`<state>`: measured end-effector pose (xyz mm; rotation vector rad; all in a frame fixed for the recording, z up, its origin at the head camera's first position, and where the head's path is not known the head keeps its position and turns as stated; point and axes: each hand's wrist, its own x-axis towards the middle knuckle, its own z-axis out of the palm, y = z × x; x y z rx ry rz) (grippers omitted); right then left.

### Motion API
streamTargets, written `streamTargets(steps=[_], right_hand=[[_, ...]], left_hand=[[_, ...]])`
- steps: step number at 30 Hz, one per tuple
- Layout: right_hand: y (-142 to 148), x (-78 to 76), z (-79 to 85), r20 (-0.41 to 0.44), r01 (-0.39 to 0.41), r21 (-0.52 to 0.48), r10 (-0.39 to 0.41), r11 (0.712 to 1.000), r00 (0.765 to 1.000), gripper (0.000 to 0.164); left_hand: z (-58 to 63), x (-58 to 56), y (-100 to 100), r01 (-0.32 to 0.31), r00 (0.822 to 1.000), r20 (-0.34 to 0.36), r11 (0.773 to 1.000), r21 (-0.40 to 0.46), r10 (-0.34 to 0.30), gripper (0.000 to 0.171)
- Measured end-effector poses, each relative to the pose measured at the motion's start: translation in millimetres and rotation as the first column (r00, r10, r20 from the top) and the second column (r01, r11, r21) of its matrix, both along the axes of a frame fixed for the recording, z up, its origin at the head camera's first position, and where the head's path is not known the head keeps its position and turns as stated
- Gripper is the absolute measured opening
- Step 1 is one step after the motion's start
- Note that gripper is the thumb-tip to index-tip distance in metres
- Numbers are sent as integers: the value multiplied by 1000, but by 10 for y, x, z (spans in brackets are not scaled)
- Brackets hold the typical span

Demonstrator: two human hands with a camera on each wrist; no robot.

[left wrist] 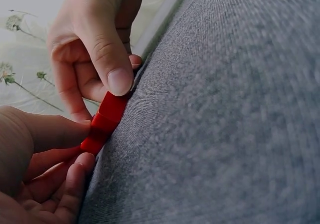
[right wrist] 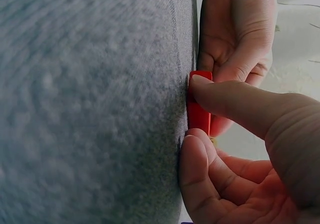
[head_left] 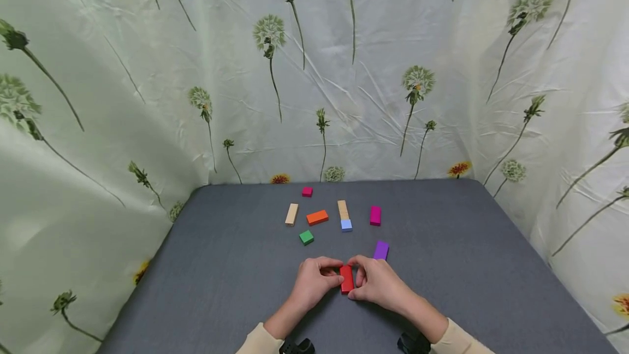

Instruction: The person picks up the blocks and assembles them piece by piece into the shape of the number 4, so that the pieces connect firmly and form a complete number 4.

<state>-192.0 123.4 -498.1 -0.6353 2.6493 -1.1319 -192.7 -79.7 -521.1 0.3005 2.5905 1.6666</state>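
A small red block (head_left: 346,280) lies on the grey cloth near the front of the table, between the two hands. My left hand (head_left: 314,280) pinches it from the left, thumb on its side and a fingertip at its far end. From the right, my right hand (head_left: 382,284) holds the same block, its thumb at the near end and its index finger at the far end. In the left wrist view, the red block (left wrist: 107,115) sits between both hands' fingertips. The right wrist view shows the right thumb across the block (right wrist: 200,118). Just beyond the right hand lies a purple block (head_left: 381,250), partly hidden by it.
Farther back lie a green block (head_left: 307,237), an orange block (head_left: 317,217), a plain wooden block (head_left: 292,214), a magenta block (head_left: 375,216) and a crimson block (head_left: 307,192). A light blue block (head_left: 346,225) touches a wooden piece (head_left: 342,210). Flowered curtain (head_left: 344,97) surrounds the table.
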Motion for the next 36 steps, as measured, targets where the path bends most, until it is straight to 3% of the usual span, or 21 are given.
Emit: streamTargets(steps=[11, 14, 16, 19, 22, 26, 31, 34, 36], right_hand=[[84, -48, 153, 30, -55, 20, 55, 998, 998, 60], [137, -86, 224, -2, -50, 31, 50, 998, 999, 56], [169, -115, 267, -39, -30, 42, 31, 999, 999, 54], [215, -158, 313, -105, 14, 64, -7, 998, 994, 51], [259, -199, 336, -161, 70, 71, -57, 995, 985, 49], [329, -251, 327, -223, 142, 85, -120, 986, 967, 48], [411, -306, 284, -323, 213, 151, -155, 965, 934, 48], [434, -331, 249, -365, 237, 195, -154, 952, 918, 51], [441, -347, 218, -365, 245, 230, -149, 942, 919, 54]], left_hand=[[76, 3, -29, 18, 1000, -19, 1000, -6, -18, 31], [133, 20, -61, 37, 994, -100, 993, -115, -49, 33], [177, 44, -88, 61, 980, -171, 970, -236, -103, 35], [232, 83, -144, 112, 933, -268, 901, -419, -241, 41], [272, 125, -221, 183, 874, -291, 820, -542, -388, 46], [276, 169, -311, 287, 812, -226, 706, -648, -537, 54], [206, 214, -351, 393, 737, -117, 563, -727, -666, 66], [163, 246, -361, 420, 708, -84, 514, -748, -701, 72], [142, 269, -367, 431, 701, -77, 507, -747, -709, 74]])
